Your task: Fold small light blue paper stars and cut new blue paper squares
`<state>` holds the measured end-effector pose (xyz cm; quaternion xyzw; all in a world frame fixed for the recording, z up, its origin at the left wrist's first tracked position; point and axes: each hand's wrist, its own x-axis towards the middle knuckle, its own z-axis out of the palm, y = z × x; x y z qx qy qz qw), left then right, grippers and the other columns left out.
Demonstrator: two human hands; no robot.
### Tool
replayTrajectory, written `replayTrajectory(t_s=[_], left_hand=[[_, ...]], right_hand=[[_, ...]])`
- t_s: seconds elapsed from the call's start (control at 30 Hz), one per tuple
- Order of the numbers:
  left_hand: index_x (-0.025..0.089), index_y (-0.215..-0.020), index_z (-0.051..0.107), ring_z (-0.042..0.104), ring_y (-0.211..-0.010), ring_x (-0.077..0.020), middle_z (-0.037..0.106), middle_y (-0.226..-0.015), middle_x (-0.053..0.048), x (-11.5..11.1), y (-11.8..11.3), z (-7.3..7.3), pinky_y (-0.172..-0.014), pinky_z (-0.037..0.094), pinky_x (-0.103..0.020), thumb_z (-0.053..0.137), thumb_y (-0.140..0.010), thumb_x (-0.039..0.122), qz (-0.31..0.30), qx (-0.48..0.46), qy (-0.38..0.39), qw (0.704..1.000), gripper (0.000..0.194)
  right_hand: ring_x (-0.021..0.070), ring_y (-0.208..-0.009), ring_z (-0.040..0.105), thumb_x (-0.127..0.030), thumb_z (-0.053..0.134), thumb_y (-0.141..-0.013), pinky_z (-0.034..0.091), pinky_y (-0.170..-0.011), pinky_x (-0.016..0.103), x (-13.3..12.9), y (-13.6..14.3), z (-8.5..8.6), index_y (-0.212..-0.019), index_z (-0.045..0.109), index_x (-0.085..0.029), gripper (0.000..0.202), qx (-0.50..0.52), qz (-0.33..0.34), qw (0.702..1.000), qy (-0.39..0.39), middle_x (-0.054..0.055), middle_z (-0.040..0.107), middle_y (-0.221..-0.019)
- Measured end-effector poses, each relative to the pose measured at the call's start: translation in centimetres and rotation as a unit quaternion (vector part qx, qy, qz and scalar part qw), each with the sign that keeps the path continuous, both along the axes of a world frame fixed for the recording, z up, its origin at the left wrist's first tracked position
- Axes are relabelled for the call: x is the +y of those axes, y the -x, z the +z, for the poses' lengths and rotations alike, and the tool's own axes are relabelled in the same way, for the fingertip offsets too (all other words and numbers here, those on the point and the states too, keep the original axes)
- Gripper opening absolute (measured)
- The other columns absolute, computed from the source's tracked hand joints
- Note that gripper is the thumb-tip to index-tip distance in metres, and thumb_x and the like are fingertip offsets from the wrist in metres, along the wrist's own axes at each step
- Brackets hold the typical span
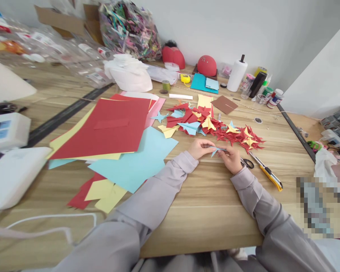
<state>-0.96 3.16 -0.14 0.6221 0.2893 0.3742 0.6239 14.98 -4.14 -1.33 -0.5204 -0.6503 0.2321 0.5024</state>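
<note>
Between my two hands is a small folded piece of light blue paper [214,152]. My left hand [200,148] pinches its left side with thumb and fingers. On the other side, my right hand [231,158] is closed on the paper's right edge. Just beyond the hands lies a pile of folded paper shapes [197,121] in red, blue and yellow, with more red folded stars [243,138] to its right. Scissors [248,163] lie partly hidden beside my right hand. A yellow utility knife [268,172] rests to the right of them.
Large red sheets [124,124] and blue sheets [141,158] are stacked on the left, with yellow scraps [109,194] in front. Along the back stand a white roll [237,75], red domes [206,65], and jars [275,98]. A bag of colourful scraps [130,32] sits behind.
</note>
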Motion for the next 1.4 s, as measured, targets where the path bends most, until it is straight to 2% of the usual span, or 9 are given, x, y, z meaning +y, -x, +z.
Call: replayTrajectory(t_s=[0.13, 0.27, 0.57, 0.73, 0.97, 1.23, 1.4], left_hand=[[0.012, -0.067, 0.070, 0.056, -0.052, -0.0116, 0.066, -0.059, -0.003, -0.03, -0.18, -0.12, -0.052, 0.044, -0.024, 0.078, -0.053, 0.040, -0.003, 0.013, 0.001, 1.000, 0.033], [0.011, -0.070, 0.071, 0.057, -0.054, -0.0126, 0.068, -0.060, -0.005, 0.08, -0.21, -0.40, -0.055, 0.045, -0.025, 0.081, -0.048, 0.038, 0.004, 0.017, 0.007, 1.000, 0.036], [0.011, -0.069, 0.072, 0.056, -0.059, -0.0131, 0.067, -0.065, -0.006, 0.39, 0.05, -0.57, -0.057, 0.044, -0.025, 0.078, -0.054, 0.040, -0.020, 0.011, -0.042, 0.999, 0.033], [0.012, -0.067, 0.071, 0.056, -0.059, -0.0130, 0.066, -0.065, -0.006, 0.51, 0.08, -0.66, -0.058, 0.043, -0.025, 0.077, -0.056, 0.037, -0.021, 0.005, -0.060, 0.998, 0.027], [0.012, -0.067, 0.071, 0.055, -0.059, -0.0127, 0.064, -0.063, -0.005, 0.49, 0.09, -0.58, -0.057, 0.042, -0.025, 0.074, -0.061, 0.034, -0.017, 0.007, -0.084, 0.996, 0.022], [0.012, -0.069, 0.071, 0.057, -0.060, -0.0135, 0.068, -0.066, -0.006, 0.39, 0.09, -0.42, -0.058, 0.045, -0.025, 0.077, -0.055, 0.033, -0.007, 0.012, -0.034, 0.999, 0.026], [0.011, -0.066, 0.071, 0.057, -0.058, -0.0131, 0.067, -0.063, -0.005, 0.22, -0.09, -0.14, -0.057, 0.045, -0.025, 0.073, -0.060, 0.040, -0.015, 0.022, -0.031, 0.999, 0.030]], right_hand=[[0.0182, -0.069, 0.066, -0.032, 0.057, -0.082, 0.054, -0.066, 0.032, 0.01, 0.01, 0.18, -0.094, 0.068, -0.022, 0.019, -0.023, 0.006, 1.000, -0.009, 0.005, 0.071, -0.082], [0.0181, -0.070, 0.066, -0.032, 0.059, -0.080, 0.054, -0.065, 0.032, -0.14, 0.23, 0.34, -0.094, 0.067, -0.021, 0.019, 0.003, 0.002, 1.000, -0.004, 0.006, 0.071, -0.084], [0.0159, -0.061, 0.063, -0.038, 0.064, -0.076, 0.053, -0.059, 0.029, -0.06, 0.33, 0.23, -0.084, 0.065, -0.018, 0.022, 0.042, -0.029, 0.998, 0.025, 0.004, 0.069, -0.071], [0.0158, -0.055, 0.062, -0.041, 0.066, -0.073, 0.052, -0.055, 0.029, 0.09, 0.50, 0.28, -0.078, 0.065, -0.019, 0.023, 0.086, -0.022, 0.995, 0.053, 0.003, 0.067, -0.062], [0.0153, -0.054, 0.062, -0.043, 0.066, -0.073, 0.052, -0.053, 0.028, -0.01, 0.63, 0.56, -0.078, 0.065, -0.019, 0.025, 0.116, -0.015, 0.991, 0.071, 0.002, 0.066, -0.060], [0.0147, -0.055, 0.062, -0.041, 0.065, -0.074, 0.053, -0.055, 0.029, 0.01, 0.76, 0.97, -0.082, 0.064, -0.018, 0.024, 0.145, 0.008, 0.987, 0.065, 0.001, 0.067, -0.062], [0.0148, -0.056, 0.062, -0.041, 0.066, -0.073, 0.053, -0.056, 0.029, 0.04, 0.81, 0.74, -0.081, 0.065, -0.018, 0.025, 0.143, 0.007, 0.987, 0.071, 0.002, 0.067, -0.063]])
